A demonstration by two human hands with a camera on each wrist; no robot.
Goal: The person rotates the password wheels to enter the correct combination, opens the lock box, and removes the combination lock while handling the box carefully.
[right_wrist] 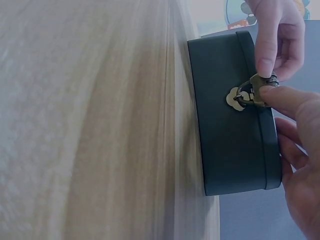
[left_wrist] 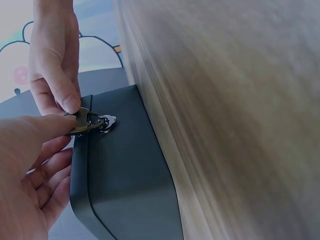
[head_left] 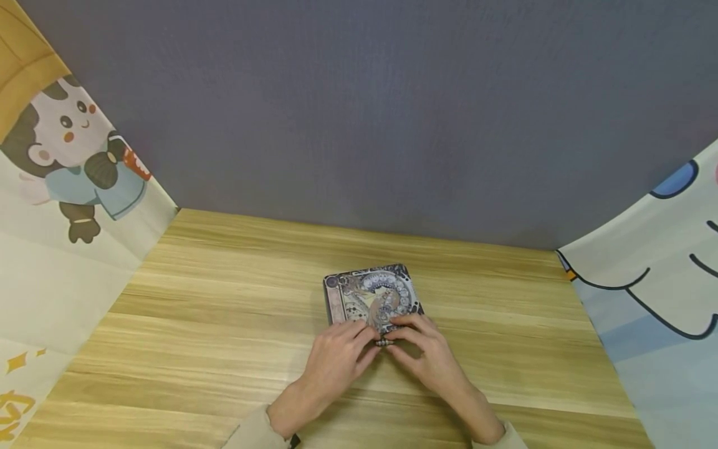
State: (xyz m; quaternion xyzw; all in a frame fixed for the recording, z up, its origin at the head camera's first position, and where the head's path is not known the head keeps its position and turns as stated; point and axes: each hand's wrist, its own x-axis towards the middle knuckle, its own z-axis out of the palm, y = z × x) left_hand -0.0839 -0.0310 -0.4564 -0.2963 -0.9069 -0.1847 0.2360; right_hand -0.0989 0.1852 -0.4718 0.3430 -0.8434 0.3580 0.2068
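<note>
A dark green box (right_wrist: 227,145) sits on the table, its lid (head_left: 373,293) printed with an ornate clock-and-gear picture. A small bronze padlock (right_wrist: 259,90) hangs by its shackle from a pale metal clasp (left_wrist: 108,123) on the box's near side. My left hand (head_left: 336,355) pinches the padlock's left end with thumb and index finger. From the other side my right hand (head_left: 429,355) pinches its right end likewise. Some fingers of both hands lie by the lid's front edge. The fingertips partly cover the padlock in all views.
The box stands on a wooden table (head_left: 224,299). A dark grey partition (head_left: 364,125) rises behind the table. Cartoon-printed cloth walls (head_left: 84,280) flank it at left and right.
</note>
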